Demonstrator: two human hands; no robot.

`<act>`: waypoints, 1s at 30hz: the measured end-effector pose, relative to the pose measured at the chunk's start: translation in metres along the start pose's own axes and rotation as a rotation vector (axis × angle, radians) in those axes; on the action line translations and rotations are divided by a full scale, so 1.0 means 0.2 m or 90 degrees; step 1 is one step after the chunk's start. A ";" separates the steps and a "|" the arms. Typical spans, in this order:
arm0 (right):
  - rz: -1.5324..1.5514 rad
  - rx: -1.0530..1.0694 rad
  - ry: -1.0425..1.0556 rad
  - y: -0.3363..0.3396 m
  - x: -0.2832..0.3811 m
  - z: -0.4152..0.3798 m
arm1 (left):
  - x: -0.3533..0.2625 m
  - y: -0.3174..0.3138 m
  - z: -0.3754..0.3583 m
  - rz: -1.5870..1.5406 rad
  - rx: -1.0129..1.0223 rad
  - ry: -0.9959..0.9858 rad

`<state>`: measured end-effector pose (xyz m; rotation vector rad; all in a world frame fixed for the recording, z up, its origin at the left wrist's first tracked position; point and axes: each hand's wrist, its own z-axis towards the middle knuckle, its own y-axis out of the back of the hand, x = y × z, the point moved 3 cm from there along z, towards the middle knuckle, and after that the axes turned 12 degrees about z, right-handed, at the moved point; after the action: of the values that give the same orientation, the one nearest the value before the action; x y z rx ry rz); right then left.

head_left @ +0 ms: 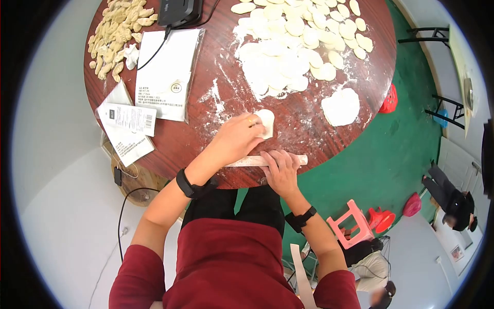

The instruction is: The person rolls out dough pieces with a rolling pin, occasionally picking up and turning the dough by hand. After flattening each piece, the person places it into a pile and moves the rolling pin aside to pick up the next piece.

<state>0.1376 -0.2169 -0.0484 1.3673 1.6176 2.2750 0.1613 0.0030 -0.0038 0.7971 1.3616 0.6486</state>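
Note:
My left hand [239,136], wearing a ring, has its fingers closed at the left edge of a small round dough wrapper [267,123] at the table's near side. Just below lies a light wooden rolling pin [246,161], floury and roughly level. My right hand [281,167] is wrapped over its right part, and the pin's end shows beyond the fingers. The pin is apart from the wrapper. Many rolled dough wrappers [294,27] are spread in a floury heap farther back. A pile of white flour [340,107] sits to the right.
Filled dough pieces [116,32] are heaped at the back left of the round table [211,56]. Beside them are white packages [165,72] and a black device [179,11] with a cable. A pink stool [352,226] stands on the green floor; other people are at lower right.

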 end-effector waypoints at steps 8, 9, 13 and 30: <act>0.011 0.027 0.034 0.05 -0.01 0.08 | 0.14 0.03 0.04 -0.006 -0.106 0.216; 0.010 0.028 0.034 0.07 -0.02 0.10 | 0.15 0.01 0.06 -0.007 -0.107 0.216; -0.016 0.006 0.042 0.14 -0.03 0.21 | 0.15 -0.03 0.12 0.062 -0.091 0.186; 0.050 -0.018 -0.026 0.07 0.01 0.47 | 0.15 0.32 -0.29 0.008 -0.267 0.534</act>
<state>0.2055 -0.1527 -0.0293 1.4856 1.5418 2.2858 0.1105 0.0718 0.0271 0.1730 1.8666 1.3153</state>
